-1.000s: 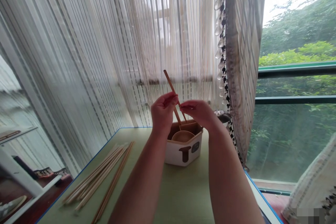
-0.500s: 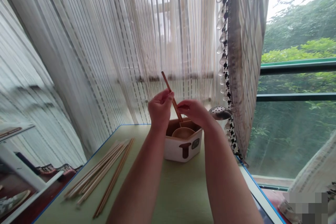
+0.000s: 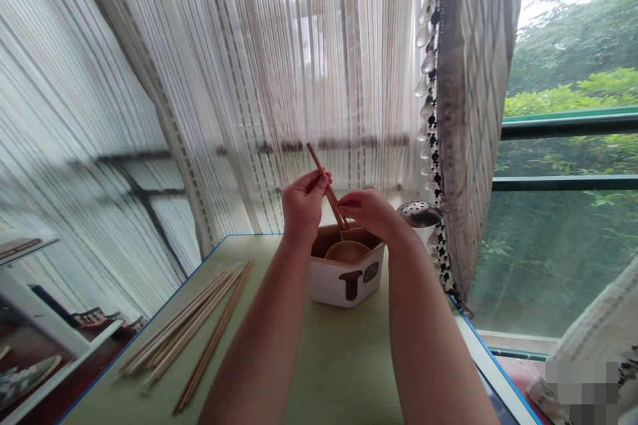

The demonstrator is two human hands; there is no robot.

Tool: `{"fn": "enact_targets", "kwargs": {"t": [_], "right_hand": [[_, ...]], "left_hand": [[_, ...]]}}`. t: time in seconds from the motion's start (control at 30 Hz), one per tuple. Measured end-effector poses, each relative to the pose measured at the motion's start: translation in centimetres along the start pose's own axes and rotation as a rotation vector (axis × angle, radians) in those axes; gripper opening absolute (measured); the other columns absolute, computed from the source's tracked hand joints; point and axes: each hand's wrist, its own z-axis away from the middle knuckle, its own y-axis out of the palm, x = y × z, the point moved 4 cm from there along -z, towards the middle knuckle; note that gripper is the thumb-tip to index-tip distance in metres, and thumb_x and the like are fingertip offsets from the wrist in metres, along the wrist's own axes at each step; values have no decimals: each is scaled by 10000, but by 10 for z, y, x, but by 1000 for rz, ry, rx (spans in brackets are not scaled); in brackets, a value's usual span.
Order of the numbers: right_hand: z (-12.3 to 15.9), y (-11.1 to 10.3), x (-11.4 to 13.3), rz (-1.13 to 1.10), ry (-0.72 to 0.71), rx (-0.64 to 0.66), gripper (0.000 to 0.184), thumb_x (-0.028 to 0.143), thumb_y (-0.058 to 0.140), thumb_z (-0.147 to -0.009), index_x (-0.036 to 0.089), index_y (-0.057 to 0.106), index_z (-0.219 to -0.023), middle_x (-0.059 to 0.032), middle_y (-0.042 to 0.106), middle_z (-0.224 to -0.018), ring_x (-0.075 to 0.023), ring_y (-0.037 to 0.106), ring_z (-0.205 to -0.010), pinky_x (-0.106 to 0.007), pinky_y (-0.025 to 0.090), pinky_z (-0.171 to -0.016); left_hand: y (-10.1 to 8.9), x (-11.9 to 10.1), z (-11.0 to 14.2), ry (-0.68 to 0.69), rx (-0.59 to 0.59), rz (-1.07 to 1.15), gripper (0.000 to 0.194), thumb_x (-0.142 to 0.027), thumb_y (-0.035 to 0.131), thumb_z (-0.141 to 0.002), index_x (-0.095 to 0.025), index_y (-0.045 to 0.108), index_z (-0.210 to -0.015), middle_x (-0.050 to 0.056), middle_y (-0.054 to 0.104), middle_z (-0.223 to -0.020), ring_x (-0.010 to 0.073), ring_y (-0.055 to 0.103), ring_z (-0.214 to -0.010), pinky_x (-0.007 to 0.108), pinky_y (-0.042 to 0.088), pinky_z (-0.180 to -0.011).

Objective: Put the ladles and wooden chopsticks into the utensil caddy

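Observation:
Brown wooden chopsticks [image 3: 318,158] slant down over the utensil holder, their lower ends at its back. My left hand [image 3: 305,204] pinches them partway along. Lower down, my right hand [image 3: 371,212] has its fingers closed against the same chopsticks, with its fingertips partly hidden. The holder [image 3: 333,282] is a white box with a brown inside and a mushroom-like picture on its front. A round bowl-shaped utensil end [image 3: 347,251] rests inside it. Beyond my right wrist shows a perforated metal skimmer [image 3: 419,214].
Light wooden chopsticks [image 3: 184,322] lie loosely bunched on the pale green table [image 3: 343,358]. A darker bundle of chopsticks [image 3: 214,339] lies beside them. Striped sheer curtains [image 3: 279,80] hang at the back. A white shelf unit [image 3: 50,305] stands at the left.
The chopsticks in my hands have come down slightly, and the separate sticks now show more at their lower part. Both hands stay nearly in place. The curtain at the left has shifted.

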Motion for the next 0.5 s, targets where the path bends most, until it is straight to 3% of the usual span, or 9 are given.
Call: {"fn": "enact_targets", "kwargs": {"t": [0.13,0.37,0.5], "right_hand": [[-1,0,-2,50,-7,-2,152,269,594,-726,173,694,-788,-16,664,-673,-121,567,-613,-200,411,-549],[0,3,-7,26,20,28,161,287,586,-739,183,688,-806,-15,676,-709,-119,580,-627,-196,427,-565],[-1,8,-11,82,41,99,146,264,588,-723,188,700,-777,-9,668,-666,-119,566,-599,-202,423,-555]], "left_hand": [[0,3,0,22,30,-39,240,-283,674,-698,-166,683,-907,58,693,-864,152,649,-805,344,526,-804],[-11,5,-4,47,-122,-24,296,-328,688,-688,-170,666,-938,62,687,-877,144,643,-782,311,538,-736],[-14,8,-5,62,-102,-51,291,-335,697,-678,-162,674,-911,68,693,-883,156,643,-825,326,518,-792]]}}
